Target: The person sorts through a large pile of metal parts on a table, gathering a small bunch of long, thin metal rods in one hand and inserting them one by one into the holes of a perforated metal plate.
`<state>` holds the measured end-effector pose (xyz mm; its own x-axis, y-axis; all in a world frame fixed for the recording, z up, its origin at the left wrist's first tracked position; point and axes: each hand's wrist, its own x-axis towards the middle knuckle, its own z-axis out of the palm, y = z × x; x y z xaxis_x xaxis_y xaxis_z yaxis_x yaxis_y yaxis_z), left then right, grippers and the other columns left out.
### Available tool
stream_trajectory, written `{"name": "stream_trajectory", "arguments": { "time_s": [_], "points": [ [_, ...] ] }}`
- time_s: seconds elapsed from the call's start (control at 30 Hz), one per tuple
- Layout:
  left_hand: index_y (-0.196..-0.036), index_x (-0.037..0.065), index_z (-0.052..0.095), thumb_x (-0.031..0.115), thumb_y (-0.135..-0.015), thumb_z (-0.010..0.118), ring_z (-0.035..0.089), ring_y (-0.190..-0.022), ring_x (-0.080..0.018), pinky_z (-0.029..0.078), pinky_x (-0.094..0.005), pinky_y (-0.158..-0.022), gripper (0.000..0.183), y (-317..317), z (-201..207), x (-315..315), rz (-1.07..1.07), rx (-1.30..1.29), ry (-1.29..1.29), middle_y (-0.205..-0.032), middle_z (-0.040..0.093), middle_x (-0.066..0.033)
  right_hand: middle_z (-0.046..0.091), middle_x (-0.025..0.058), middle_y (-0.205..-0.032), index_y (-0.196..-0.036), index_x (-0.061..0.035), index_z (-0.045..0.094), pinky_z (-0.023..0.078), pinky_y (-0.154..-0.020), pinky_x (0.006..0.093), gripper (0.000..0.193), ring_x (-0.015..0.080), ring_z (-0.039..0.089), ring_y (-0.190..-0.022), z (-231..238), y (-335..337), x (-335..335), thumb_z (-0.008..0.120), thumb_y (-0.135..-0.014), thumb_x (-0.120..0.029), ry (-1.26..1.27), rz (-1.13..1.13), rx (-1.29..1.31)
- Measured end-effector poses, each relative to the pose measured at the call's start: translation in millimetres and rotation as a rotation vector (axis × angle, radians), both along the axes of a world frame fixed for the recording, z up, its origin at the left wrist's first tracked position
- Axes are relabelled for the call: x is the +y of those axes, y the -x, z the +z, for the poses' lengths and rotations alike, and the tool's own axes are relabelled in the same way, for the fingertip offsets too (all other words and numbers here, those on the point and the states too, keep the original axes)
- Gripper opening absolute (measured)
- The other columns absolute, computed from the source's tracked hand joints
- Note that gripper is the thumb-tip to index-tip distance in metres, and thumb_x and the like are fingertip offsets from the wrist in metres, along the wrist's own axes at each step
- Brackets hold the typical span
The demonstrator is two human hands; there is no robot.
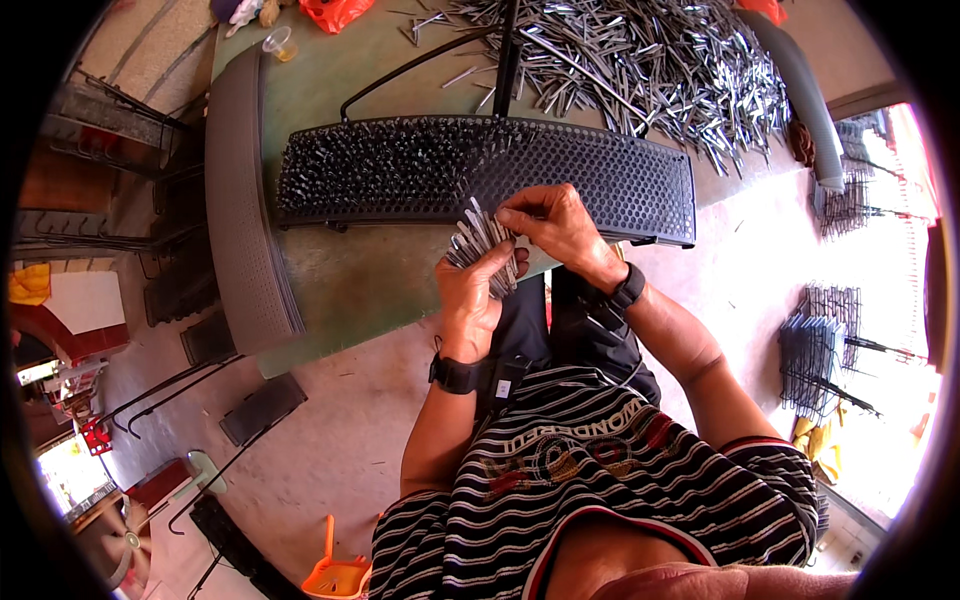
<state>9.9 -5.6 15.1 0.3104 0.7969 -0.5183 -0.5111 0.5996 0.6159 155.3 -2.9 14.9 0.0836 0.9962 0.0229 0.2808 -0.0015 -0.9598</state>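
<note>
My left hand [474,295] is closed round a fanned bundle of thin silvery metal strips [478,236]. Over the top of that bundle, my right hand [560,228] has its thumb and fingers pinched together; whatever they grip is too small to make out. Just beyond both hands lies a long black perforated metal panel [610,178] with rows of round holes. Many metal pieces [370,165] stand upright in the holes of its left half, while the holes on the right half show bare. Black rods [420,65] rise from the panel's far side.
A large heap of loose metal strips [640,65] covers the far right of the green table [350,300]. Stacked grey perforated panels [235,200] line its left edge, near a clear plastic cup [281,45]. Black wire racks [825,350] stand on the right; an orange plastic chair [337,575] is below left.
</note>
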Motion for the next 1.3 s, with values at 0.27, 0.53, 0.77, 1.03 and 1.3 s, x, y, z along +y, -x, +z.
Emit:
{"name": "stream_trajectory", "arguments": {
  "time_s": [0.27,0.53,0.77,1.03,1.3],
  "points": [
    [-0.094,0.000,0.062,-0.005,-0.077,0.065,0.064,-0.068,-0.0231,0.054,-0.0344,-0.056,0.017,6.2,0.3,3.4,0.023,0.079,0.027,-0.082,0.064,-0.0091,0.066,0.0093,-0.072,-0.094,0.0022,0.055,0.049,-0.053,0.0229,0.015,0.0122,0.065,-0.062,21.5,-6.3,30.7,0.061,-0.082,-0.004,-0.147,-0.364,0.159],
    [-0.094,0.000,0.062,-0.005,-0.077,0.064,0.063,-0.066,-0.0223,0.054,-0.0339,-0.055,0.018,11.0,-7.2,4.7,0.038,0.070,0.029,-0.081,0.064,-0.0094,0.066,0.0090,-0.072,-0.093,0.0005,0.053,0.051,-0.058,0.0225,0.013,0.0118,0.066,-0.068,0.6,3.5,45.4,0.062,-0.083,-0.001,-0.251,-0.335,-0.109],
    [-0.096,-0.001,0.061,-0.006,-0.077,0.064,0.063,-0.064,-0.0216,0.054,-0.0332,-0.054,0.021,13.2,-4.1,4.8,0.050,0.073,0.033,-0.080,0.064,-0.0092,0.063,0.0108,-0.073,-0.083,-0.0019,0.061,0.048,-0.057,0.0313,0.007,0.0222,0.062,-0.059,-5.6,-3.3,51.9,0.064,-0.078,-0.006,-0.555,-0.105,-0.756],
    [-0.092,-0.002,0.063,-0.004,-0.075,0.068,0.064,-0.060,-0.0205,0.055,-0.0313,-0.052,0.018,8.9,-6.8,3.9,-0.084,0.079,-0.064,-0.075,0.064,-0.0081,0.066,0.0045,-0.070,-0.081,0.0022,0.066,0.046,-0.052,0.0246,0.013,0.0077,0.057,-0.057,7.4,1.7,40.9,0.065,-0.080,-0.011,-0.001,0.165,-0.106],
    [-0.090,-0.001,0.063,-0.006,-0.075,0.066,0.064,-0.063,-0.0218,0.055,-0.0337,-0.052,0.017,10.1,-15.9,3.7,0.005,0.088,0.012,-0.077,0.064,-0.0095,0.066,0.0074,-0.070,-0.091,0.0007,0.056,0.046,-0.049,0.0218,0.011,0.0108,0.064,-0.060,14.5,6.2,45.4,0.061,-0.084,-0.006,-0.166,-0.315,0.120]
  ]
}}
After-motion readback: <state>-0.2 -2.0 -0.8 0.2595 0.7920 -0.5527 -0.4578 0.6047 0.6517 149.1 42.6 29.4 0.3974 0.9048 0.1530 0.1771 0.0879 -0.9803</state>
